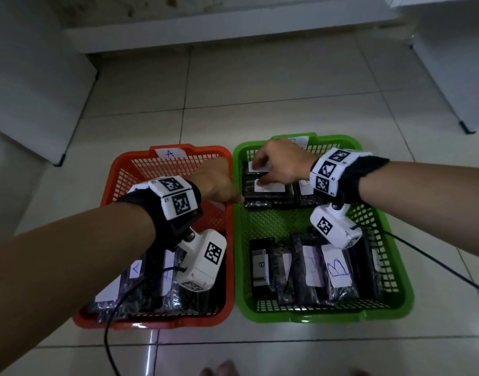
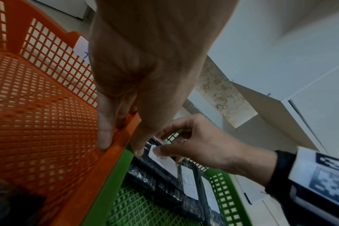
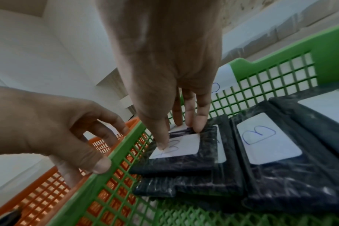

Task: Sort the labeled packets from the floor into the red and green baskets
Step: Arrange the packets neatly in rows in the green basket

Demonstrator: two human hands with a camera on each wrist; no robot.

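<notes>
The red basket [image 1: 203, 150], tagged A, stands left of the green basket [image 1: 314, 316], tagged B, and their rims touch. My left hand [image 1: 227, 196] grips the two adjoining rims [image 2: 124, 146], thumb on the green side and fingers inside the red wall. My right hand [image 1: 258, 173] reaches into the green basket's far left corner. It pinches the top black packet [image 3: 184, 159], thumb on the white label and fingertips [image 3: 197, 128] at the far edge. That packet lies on a stack, beside another B packet [image 3: 267, 142].
Several black B packets [image 1: 336, 270] fill the green basket's near end, and A packets [image 1: 136, 270] the red one's. White cabinets [image 1: 29, 90] flank the tiled floor, with a step at the back. Wrist-camera cables [image 1: 108, 335] trail toward me. Toes [image 1: 222, 370] show at the bottom.
</notes>
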